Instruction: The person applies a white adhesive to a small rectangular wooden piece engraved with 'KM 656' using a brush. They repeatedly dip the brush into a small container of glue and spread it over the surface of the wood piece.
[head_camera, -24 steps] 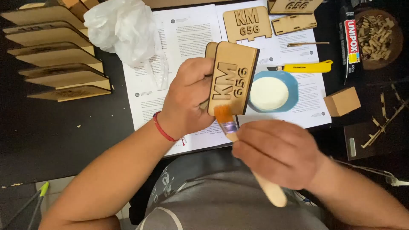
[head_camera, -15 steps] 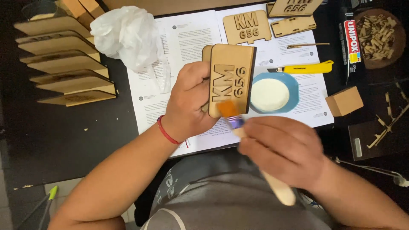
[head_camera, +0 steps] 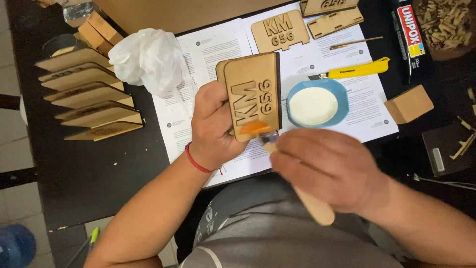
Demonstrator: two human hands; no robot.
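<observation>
My left hand [head_camera: 214,128] grips a flat wooden plaque [head_camera: 254,94] with cut-out characters, holding it upright above the papers. My right hand [head_camera: 327,168] holds a paintbrush [head_camera: 292,173] with a wooden handle; its orange bristles press on the plaque's lower edge. Just right of the plaque sits a blue bowl of white glue [head_camera: 316,103].
A row of stacked wooden plaques [head_camera: 89,94] lies at the left, with a crumpled white plastic bag [head_camera: 148,57] beside it. More plaques [head_camera: 280,31], a yellow utility knife [head_camera: 354,71], a small wooden block [head_camera: 409,103] and a glue carton [head_camera: 409,34] lie on and around printed sheets [head_camera: 213,49] on the black table [head_camera: 74,168].
The brush bristles have moved across the plaque's lower edge toward the left. My left hand has kept its hold on the plaque.
</observation>
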